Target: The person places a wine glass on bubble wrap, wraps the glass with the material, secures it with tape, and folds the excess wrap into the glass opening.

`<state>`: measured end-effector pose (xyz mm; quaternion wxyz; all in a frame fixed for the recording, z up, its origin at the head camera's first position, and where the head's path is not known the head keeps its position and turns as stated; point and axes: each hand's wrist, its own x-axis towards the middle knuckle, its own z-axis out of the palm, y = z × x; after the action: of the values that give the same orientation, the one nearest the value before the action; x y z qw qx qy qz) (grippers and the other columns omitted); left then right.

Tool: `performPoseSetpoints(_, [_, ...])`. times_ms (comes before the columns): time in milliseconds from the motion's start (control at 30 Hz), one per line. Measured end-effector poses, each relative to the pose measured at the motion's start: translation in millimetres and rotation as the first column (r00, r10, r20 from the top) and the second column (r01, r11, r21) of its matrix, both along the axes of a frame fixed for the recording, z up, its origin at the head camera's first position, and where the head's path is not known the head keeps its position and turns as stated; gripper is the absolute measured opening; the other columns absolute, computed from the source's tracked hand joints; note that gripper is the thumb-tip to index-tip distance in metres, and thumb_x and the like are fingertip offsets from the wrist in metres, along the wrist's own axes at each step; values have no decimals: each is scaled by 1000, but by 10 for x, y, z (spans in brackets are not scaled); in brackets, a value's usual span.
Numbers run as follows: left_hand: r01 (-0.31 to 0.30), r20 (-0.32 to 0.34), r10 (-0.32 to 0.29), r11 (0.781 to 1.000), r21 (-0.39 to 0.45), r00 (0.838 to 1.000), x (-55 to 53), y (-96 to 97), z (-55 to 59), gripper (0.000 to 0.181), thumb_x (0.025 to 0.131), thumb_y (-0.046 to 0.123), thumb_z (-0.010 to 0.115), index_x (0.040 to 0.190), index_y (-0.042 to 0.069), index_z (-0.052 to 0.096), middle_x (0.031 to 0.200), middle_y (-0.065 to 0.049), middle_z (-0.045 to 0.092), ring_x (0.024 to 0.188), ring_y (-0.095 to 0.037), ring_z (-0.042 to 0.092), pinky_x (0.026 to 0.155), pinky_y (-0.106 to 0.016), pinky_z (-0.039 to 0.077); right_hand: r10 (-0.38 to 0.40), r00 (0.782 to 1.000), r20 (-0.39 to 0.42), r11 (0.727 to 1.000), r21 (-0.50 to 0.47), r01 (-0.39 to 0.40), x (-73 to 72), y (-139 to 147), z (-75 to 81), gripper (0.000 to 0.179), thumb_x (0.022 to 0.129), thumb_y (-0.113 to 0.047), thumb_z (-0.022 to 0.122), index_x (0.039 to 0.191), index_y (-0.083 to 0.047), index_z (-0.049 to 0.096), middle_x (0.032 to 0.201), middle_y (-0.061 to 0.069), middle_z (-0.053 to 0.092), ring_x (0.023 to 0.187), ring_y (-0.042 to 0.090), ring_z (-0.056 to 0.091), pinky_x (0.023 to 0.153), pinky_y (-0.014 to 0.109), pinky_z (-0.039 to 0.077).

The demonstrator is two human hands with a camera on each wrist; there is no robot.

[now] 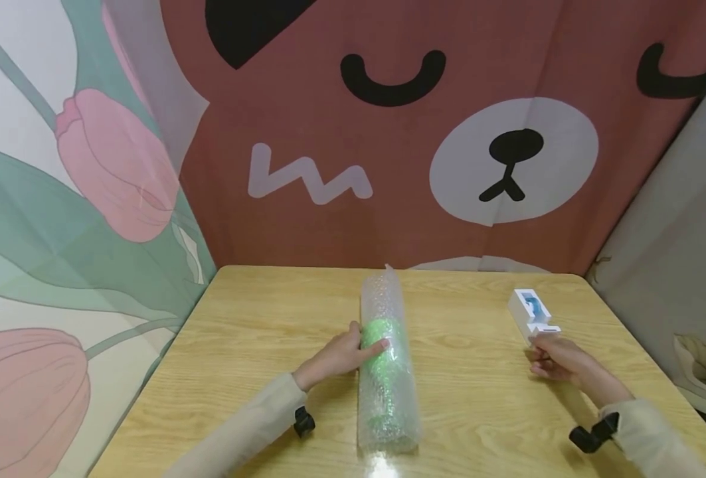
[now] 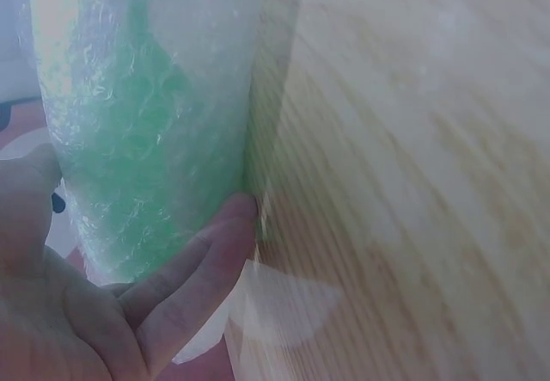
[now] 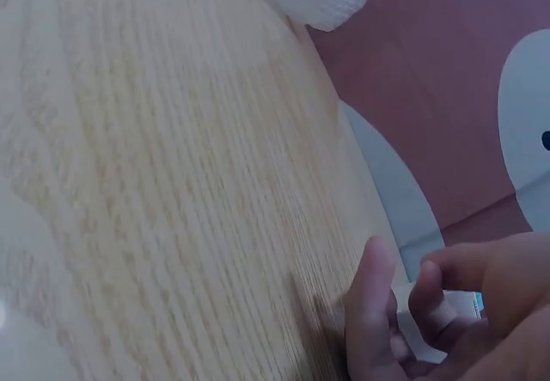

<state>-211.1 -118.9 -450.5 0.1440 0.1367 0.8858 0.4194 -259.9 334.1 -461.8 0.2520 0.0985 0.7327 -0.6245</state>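
Note:
In the middle of the table point(image 1: 257, 332), a roll of clear bubble wrap point(image 1: 382, 295) lies lengthwise, with something green point(image 1: 380, 328) inside whose kind the wrap hides. My left hand point(image 1: 337, 355) holds the roll from its left side, the thumb over the top and the other fingers low along the side, near the wood in the left wrist view. To the right, my right hand point(image 1: 568, 362) is at the near end of a white tape dispenser point(image 1: 520, 315) with a blue centre. Its fingers are bent, thumb and forefinger close together; whether they pinch tape cannot be seen.
Behind the table hangs a brown cloth point(image 1: 305, 232) printed with a bear's face. A flowered cloth point(image 1: 113, 166) covers the left side, and a pale cloth point(image 1: 669, 232) borders the right. Bare wood lies between the roll and the dispenser.

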Motion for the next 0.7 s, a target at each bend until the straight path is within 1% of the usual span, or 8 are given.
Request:
performPoseSetpoints(133, [3, 1, -3, 1000, -2, 1000, 1, -2, -9, 100, 97, 60, 50, 149, -16, 12, 74, -5, 53, 56, -14, 50, 52, -28, 44, 93, 995, -47, 996, 1, -93, 36, -66, -5, 25, 105, -21, 47, 85, -8, 52, 77, 0, 57, 64, 9, 63, 63, 25, 57])
performPoseSetpoints(267, [1, 4, -1, 1000, -5, 1000, 3, -4, -19, 101, 97, 60, 50, 150, -16, 11, 81, -7, 55, 59, -15, 53, 56, -30, 46, 209, 973, -93, 977, -26, -213, 41, -127, -10, 19, 106, -17, 46, 92, -5, 53, 81, 1, 57, 67, 10, 64, 64, 26, 57])
performPoseSetpoints(367, [-5, 10, 5, 1000, -1, 1000, 6, -7, -20, 101, 97, 61, 51, 150, -16, 11, 82, -8, 55, 61, -16, 54, 57, -30, 47, 290, 948, -128, 954, -42, -297, 27, -161, -22, 19, 107, -15, 44, 97, -2, 53, 81, 2, 56, 69, 9, 63, 65, 28, 57])
performPoseSetpoints(500, [-9, 13, 9, 1000, 8, 1000, 4, -11, -24, 102, 96, 61, 51, 150, -16, 11, 76, -5, 51, 57, -15, 50, 53, -29, 44, 378, 905, -197, 921, -18, -389, 5, -196, -22, 24, 107, -14, 44, 105, 9, 50, 86, 5, 56, 74, 12, 61, 67, 30, 57])
performPoseSetpoints(600, [-10, 9, 10, 1000, 9, 1000, 1, -13, -26, 102, 96, 61, 51, 150, -16, 12, 73, -3, 48, 55, -14, 48, 51, -29, 42, 412, 878, -243, 908, 30, -418, -2, -233, -2, 32, 107, -14, 46, 109, 18, 45, 88, 7, 56, 76, 13, 59, 66, 29, 57])
performPoseSetpoints(700, [-11, 7, 11, 1000, 4, 1000, 1, -8, -29, 102, 96, 62, 51, 150, -16, 13, 74, -4, 50, 56, -14, 49, 51, -29, 44, 433, 858, -278, 900, 74, -430, 4, -283, 30, 36, 106, -14, 48, 111, 21, 44, 86, 8, 56, 73, 12, 59, 64, 28, 56])
